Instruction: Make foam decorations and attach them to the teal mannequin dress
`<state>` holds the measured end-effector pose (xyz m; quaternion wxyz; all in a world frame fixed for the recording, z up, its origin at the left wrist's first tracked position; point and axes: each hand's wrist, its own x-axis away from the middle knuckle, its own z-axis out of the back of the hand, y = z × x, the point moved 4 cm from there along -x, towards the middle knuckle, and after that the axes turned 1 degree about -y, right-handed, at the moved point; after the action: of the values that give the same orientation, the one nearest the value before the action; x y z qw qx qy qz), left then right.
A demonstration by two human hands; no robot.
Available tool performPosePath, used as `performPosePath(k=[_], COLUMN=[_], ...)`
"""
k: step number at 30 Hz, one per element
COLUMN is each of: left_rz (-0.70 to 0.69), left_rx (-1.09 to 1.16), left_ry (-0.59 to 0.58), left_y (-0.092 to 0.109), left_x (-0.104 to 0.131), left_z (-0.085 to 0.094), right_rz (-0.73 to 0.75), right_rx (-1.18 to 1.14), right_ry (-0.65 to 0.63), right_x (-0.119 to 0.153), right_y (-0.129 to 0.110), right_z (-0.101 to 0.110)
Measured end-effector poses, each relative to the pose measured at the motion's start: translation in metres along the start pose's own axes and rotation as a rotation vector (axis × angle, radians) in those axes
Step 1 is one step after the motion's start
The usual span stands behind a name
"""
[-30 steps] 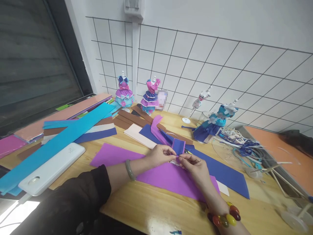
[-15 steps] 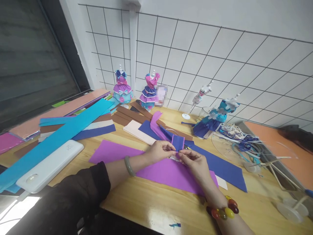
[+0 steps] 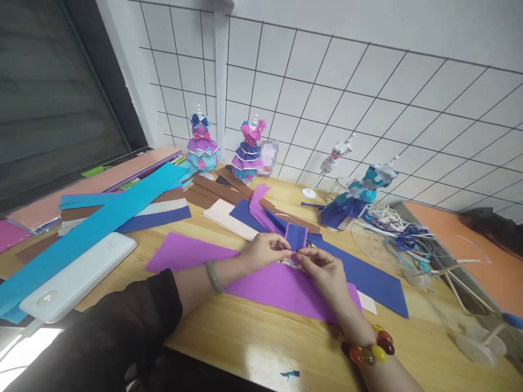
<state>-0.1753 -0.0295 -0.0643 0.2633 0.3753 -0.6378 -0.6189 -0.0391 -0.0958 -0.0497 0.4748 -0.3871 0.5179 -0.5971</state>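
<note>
Between my hands is a small piece of dark blue crepe paper (image 3: 296,237) with purple edging, its near edge pinched at both corners. My left hand (image 3: 267,251) grips it from the left with thumb and forefinger. From the right, the thumb and fingers of my right hand (image 3: 324,267) pinch the same edge, the tips nearly meeting. Beneath my hands lies a broad purple paper sheet (image 3: 196,255). A long dark blue sheet (image 3: 368,277) runs out to the right behind them. A curled purple strip (image 3: 261,209) lies just beyond.
Long turquoise strips (image 3: 122,209) and a white power bank (image 3: 81,275) lie on the left. Along the grid wall stand dressed miniature mannequins (image 3: 202,144), a bare white mannequin (image 3: 337,155) and a blue-dressed one (image 3: 363,188). Tangled ribbons (image 3: 402,231) fill the right side.
The view has shifted slightly, so everything sits a little further left. Both hands keep their pinch on the blue piece, with hardly any movement.
</note>
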Motion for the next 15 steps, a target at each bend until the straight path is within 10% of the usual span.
performPosePath(k=[15], left_rz=[-0.036], left_rx=[-0.153], left_ry=[0.038], left_y=[0.003], left_x=[0.002], left_z=[0.003], right_rz=[0.386], right_rx=[0.355], right_ry=[0.041], right_x=[0.002], right_y=[-0.012], right_z=[0.002])
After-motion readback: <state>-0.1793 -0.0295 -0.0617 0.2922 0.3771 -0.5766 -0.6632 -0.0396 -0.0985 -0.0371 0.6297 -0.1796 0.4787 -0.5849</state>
